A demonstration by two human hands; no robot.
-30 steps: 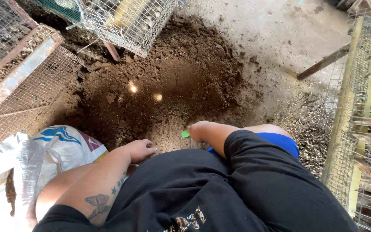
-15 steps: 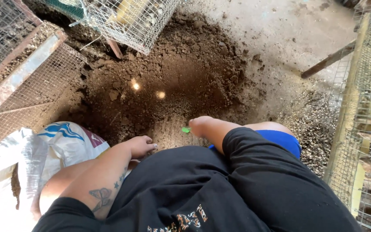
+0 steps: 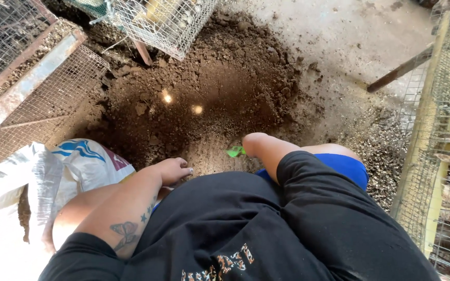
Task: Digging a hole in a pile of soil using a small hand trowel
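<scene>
Dirt pile [image 3: 209,93] between wire cages [image 3: 167,21]; left hand [image 3: 173,170] near sack [image 3: 74,166].

Left hand [image 3: 173,170] marginally lower in view than 1.0 s ago, fingers now pointing toward the green scrap [image 3: 235,151]; white sack [image 3: 74,166] sits slightly further down-left; view itself tipped down a touch

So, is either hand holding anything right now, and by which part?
The left hand rests empty by the soil pile. The right hand seems closed on a small green thing, mostly hidden; which part it grips cannot be told.
</scene>
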